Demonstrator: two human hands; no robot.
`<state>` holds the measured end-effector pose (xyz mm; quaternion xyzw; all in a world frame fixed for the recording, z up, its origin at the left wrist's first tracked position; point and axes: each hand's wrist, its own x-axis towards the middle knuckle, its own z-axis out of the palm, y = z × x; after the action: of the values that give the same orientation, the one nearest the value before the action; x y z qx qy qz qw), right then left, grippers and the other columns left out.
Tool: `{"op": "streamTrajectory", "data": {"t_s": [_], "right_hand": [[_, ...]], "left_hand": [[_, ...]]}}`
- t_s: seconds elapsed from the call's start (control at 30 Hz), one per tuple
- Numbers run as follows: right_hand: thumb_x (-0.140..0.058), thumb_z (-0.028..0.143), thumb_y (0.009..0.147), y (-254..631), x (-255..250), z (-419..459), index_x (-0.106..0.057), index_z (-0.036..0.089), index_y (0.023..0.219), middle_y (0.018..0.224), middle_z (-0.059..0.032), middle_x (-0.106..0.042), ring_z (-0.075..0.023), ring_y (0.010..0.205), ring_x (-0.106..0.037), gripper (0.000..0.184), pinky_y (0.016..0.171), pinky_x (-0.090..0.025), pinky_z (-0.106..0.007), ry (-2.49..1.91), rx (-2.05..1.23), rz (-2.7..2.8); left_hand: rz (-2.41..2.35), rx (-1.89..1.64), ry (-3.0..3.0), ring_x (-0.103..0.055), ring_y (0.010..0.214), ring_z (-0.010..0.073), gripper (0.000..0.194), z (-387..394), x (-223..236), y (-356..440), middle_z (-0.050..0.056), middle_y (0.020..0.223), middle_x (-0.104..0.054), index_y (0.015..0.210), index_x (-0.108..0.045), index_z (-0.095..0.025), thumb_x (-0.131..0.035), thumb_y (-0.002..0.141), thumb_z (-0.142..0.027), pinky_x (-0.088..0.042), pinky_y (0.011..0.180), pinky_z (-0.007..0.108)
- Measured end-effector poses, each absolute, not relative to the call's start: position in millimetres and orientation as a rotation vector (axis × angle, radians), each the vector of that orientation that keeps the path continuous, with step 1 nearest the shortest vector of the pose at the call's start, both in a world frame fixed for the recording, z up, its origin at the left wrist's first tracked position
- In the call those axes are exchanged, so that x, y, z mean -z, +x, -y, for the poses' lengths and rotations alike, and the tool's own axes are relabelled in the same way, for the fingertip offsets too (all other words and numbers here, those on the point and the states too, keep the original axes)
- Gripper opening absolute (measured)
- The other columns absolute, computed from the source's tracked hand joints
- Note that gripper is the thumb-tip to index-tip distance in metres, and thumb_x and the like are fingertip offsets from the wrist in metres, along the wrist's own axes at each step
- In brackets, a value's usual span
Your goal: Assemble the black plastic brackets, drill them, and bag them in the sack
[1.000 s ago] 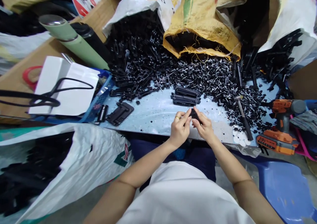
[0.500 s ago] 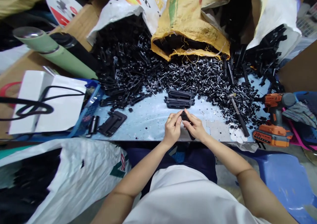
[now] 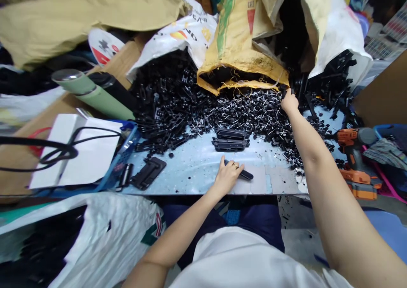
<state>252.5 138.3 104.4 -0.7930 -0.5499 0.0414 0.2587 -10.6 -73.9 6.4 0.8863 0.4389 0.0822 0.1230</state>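
My left hand (image 3: 227,175) lies at the front of the table, its fingers closed over a long black plastic piece (image 3: 246,175) that pokes out to the right. Farther off, my right hand (image 3: 290,102) reaches across the heap of small black-headed pins (image 3: 254,114), beside the yellow sack's mouth. Its fingers are bent together around something dark that I cannot make out. Several black folded parts (image 3: 230,140) are stacked just beyond my left hand.
A yellow sack (image 3: 235,63) stands behind the pins, with a pile of black plastic parts (image 3: 165,105) on the left. An orange cordless drill (image 3: 356,152) is at the right edge. At left are a black holder (image 3: 148,172), a blue basket (image 3: 132,137) and a green flask (image 3: 98,97).
My hands, earlier together on the black piece, have parted. The right one has moved far forward and right to the pile's back; the left has stayed with the piece, now lower on the table.
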Motion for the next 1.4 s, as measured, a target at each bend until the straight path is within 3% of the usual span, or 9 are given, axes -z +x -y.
{"op": "streamTrajectory", "data": {"t_s": [0.13,0.23,0.33,0.43,0.6,0.73,0.83,1.03,1.4], "right_hand": [[-0.064,0.006,0.069,266,-105,-136,-0.053,-0.007,0.094,0.102,-0.0253,-0.054,-0.0114,0.08,-0.05,0.03,0.068,-0.034,-0.024,-2.167,-0.075,1.466],[-0.061,0.009,0.072,266,-101,-108,-0.052,0.0,0.092,0.104,-0.0234,-0.052,-0.0117,0.078,-0.048,0.024,0.067,-0.034,-0.026,-2.106,-0.02,1.577],[-0.063,0.013,0.074,257,-93,-58,-0.051,0.009,0.095,0.088,-0.0115,-0.058,-0.0106,0.064,-0.046,0.025,0.061,-0.032,-0.025,-2.003,-0.106,1.845],[-0.066,0.032,0.076,239,-80,9,-0.051,0.018,0.085,0.067,-0.0003,-0.056,-0.0106,0.052,-0.043,0.022,0.052,-0.029,-0.023,-1.817,-0.313,2.3],[-0.046,0.045,0.089,209,-53,91,-0.055,0.015,0.087,0.081,-0.0076,-0.059,-0.0162,0.067,-0.055,0.031,0.058,-0.033,-0.025,-1.447,-0.324,3.046],[-0.044,0.044,0.09,199,-35,104,-0.058,0.014,0.09,0.08,-0.0083,-0.06,-0.0182,0.076,-0.057,0.033,0.062,-0.033,-0.025,-1.601,-0.228,3.033],[-0.041,0.046,0.091,199,-33,106,-0.06,0.015,0.089,0.078,-0.0082,-0.06,-0.0184,0.077,-0.056,0.037,0.062,-0.031,-0.026,-1.617,-0.105,2.947],[-0.034,0.047,0.093,192,-45,120,-0.061,0.017,0.088,0.075,-0.0082,-0.06,-0.0183,0.073,-0.053,0.041,0.061,-0.026,-0.027,-1.578,0.053,2.877],[-0.031,0.041,0.095,186,-71,107,-0.059,0.017,0.093,0.076,-0.0086,-0.06,-0.0185,0.075,-0.052,0.037,0.061,-0.025,-0.028,-1.437,0.122,3.055]], "left_hand": [[-1.359,-0.224,2.657,-0.057,0.088,0.0217,0.041,75,-8,-14,0.009,0.087,-0.063,0.116,-0.055,-0.02,-0.039,0.082,-0.003,-0.038,0.093,0.048],[-1.407,-0.188,2.599,-0.057,0.088,0.0229,0.035,81,-7,-15,0.011,0.088,-0.063,0.117,-0.055,-0.015,-0.043,0.084,-0.009,-0.04,0.086,0.043],[-1.346,-0.184,2.524,-0.056,0.094,0.0242,0.036,82,-5,-11,0.012,0.097,-0.062,0.121,-0.05,-0.015,-0.048,0.085,-0.02,-0.042,0.083,0.039],[-1.217,-0.203,2.47,-0.054,0.099,0.0233,0.038,78,-3,-6,0.011,0.104,-0.06,0.124,-0.047,-0.017,-0.045,0.087,-0.024,-0.043,0.083,0.036],[-1.139,-0.162,2.426,-0.053,0.102,0.022,0.037,70,-7,-2,0.01,0.108,-0.059,0.124,-0.046,-0.015,-0.038,0.088,-0.02,-0.042,0.087,0.035],[-1.171,-0.114,2.423,-0.053,0.102,0.0248,0.038,71,-16,4,0.01,0.107,-0.058,0.117,-0.05,-0.017,-0.046,0.086,-0.038,-0.042,0.086,0.038],[-1.16,-0.14,2.411,-0.055,0.098,0.0275,0.056,72,-17,5,0.009,0.101,-0.06,0.11,-0.051,-0.018,-0.059,0.072,-0.058,-0.043,0.083,0.038],[-1.086,-0.286,2.38,-0.058,0.096,0.0275,0.068,75,-8,-8,0.01,0.106,-0.06,0.113,-0.047,-0.019,-0.067,0.063,-0.061,-0.044,0.082,0.038],[-0.99,-0.547,2.456,-0.062,0.088,0.0228,0.04,78,5,-13,0.009,0.091,-0.063,0.097,-0.055,-0.017,-0.055,0.077,-0.053,-0.048,0.076,0.033]]}}
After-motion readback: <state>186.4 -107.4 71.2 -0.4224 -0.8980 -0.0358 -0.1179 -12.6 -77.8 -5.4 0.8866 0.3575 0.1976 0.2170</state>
